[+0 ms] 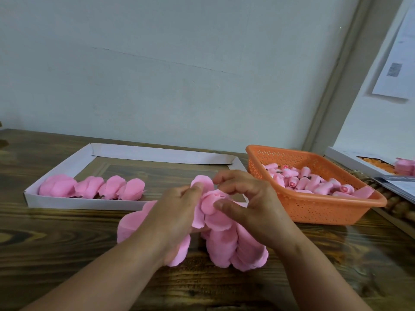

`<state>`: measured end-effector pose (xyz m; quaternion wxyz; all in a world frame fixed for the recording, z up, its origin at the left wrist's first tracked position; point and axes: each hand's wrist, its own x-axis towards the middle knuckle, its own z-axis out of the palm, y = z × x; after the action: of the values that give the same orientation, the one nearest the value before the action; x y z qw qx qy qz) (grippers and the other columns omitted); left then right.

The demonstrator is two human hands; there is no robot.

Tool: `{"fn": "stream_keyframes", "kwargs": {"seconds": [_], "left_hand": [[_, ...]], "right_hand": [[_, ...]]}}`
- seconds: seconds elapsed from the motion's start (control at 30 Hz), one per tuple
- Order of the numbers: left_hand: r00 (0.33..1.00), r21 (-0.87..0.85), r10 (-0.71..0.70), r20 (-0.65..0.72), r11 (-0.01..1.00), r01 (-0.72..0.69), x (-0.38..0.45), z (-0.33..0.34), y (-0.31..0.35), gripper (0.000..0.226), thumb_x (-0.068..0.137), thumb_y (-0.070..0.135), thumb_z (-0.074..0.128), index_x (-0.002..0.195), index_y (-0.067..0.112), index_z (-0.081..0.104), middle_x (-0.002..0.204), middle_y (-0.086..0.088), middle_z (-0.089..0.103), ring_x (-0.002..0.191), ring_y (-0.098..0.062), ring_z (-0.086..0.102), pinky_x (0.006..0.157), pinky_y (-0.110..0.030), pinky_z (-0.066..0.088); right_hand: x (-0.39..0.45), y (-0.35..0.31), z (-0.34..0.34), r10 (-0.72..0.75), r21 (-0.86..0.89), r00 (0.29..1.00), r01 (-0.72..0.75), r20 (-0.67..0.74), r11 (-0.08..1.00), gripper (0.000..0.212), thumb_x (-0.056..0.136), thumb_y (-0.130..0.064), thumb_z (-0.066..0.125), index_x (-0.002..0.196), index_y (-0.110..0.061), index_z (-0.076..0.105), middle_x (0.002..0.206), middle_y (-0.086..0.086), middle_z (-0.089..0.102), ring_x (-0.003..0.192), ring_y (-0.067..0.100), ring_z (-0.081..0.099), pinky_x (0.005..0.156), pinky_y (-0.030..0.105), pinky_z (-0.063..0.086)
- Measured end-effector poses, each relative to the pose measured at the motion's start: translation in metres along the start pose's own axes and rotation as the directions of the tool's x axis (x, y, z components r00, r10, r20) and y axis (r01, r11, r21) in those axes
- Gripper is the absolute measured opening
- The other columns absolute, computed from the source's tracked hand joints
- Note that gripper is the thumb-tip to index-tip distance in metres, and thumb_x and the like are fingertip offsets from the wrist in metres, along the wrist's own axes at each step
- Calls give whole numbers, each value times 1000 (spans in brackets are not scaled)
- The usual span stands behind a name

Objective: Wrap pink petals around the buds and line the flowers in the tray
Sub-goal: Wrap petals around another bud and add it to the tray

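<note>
Petals being pinched above a dark wood-grain tabletop (67, 239)

A half-wrapped flower (213, 206) is being gripped by curled fingers of the left hand (177, 212) and right hand (249, 207); a pale wall (157, 75) is standing beyond them.

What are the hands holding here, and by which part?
Both hands hold one half-wrapped flower: the left hand pinches its petals on the left side, the right hand pinches the petals on the right.

tray (60, 199) right half bare, orange basket (314, 207) flanking right

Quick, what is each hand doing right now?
Left hand: pinching the pink flower.
Right hand: pinching the same flower's petals.
</note>
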<state>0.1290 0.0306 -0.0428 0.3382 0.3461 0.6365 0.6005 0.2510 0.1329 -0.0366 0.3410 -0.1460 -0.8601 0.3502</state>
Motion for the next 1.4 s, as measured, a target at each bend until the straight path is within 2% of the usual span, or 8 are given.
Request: {"fn": "stream_keyframes", "kwargs": {"seconds": [0.27,0.37,0.5,0.67,0.97,1.13,1.27,1.4], "left_hand": [[991,-27,-27,134,999,31,-5,1,3,54,99,49,34,95,12,74,64,0,71,59,-7,65,51,-14,46],[980,-214,-102,172,967,138,2,-2,4,59,101,47,32,103,2,71,88,-15,75,84,-23,73,82,-37,57],[967,-266,-165,193,940,213,6,-6,4,20,90,1,56,104,-6,68,100,-25,71,97,-37,69,96,-53,50],[956,-283,-184,229,927,246,5,-7,0,18,81,1,66,97,-7,70,101,-24,71,90,-29,70,89,-42,54],[958,-265,-146,245,941,211,5,-4,-4,29,73,14,72,95,-5,71,93,-20,73,92,-30,71,81,-36,59],[933,-202,-144,330,955,219,2,-2,-4,33,75,15,70,105,2,71,98,-15,74,93,-27,72,80,-33,59],[928,-197,-145,343,955,222,1,-4,-2,39,71,20,71,105,1,71,97,-15,74,87,-22,72,68,-25,59],[926,-210,-159,343,948,240,5,-8,-1,32,80,14,67,108,-2,67,101,-19,72,96,-30,70,85,-35,57]], "right_hand": [[1,3,-1,62,171,997,-54,-46,984,20,78,2,72,76,-18,70,91,2,71,86,18,66,79,35,54],[0,6,-3,100,269,992,-77,-72,960,23,79,3,70,73,-19,70,83,10,71,78,22,65,73,39,53],[0,6,-3,124,315,991,-102,-53,944,18,78,3,70,74,-15,69,79,17,68,74,24,62,70,41,52],[3,5,-1,193,355,981,-175,-15,918,26,80,8,67,91,-16,64,75,-2,69,71,14,65,63,24,53],[-1,-3,8,231,223,973,-221,-18,949,20,75,-24,78,88,-11,68,75,18,71,71,33,69,66,43,55],[1,-3,10,310,210,951,-301,-10,930,8,78,-14,74,82,-12,67,61,-3,62,51,5,56,50,21,46],[2,-6,6,264,243,964,-253,-12,936,15,81,0,65,69,-8,62,55,3,59,47,8,53,47,21,43],[2,-9,7,191,237,979,-169,-74,957,22,83,4,60,67,-10,56,48,-3,56,43,7,53,44,22,46]]}}
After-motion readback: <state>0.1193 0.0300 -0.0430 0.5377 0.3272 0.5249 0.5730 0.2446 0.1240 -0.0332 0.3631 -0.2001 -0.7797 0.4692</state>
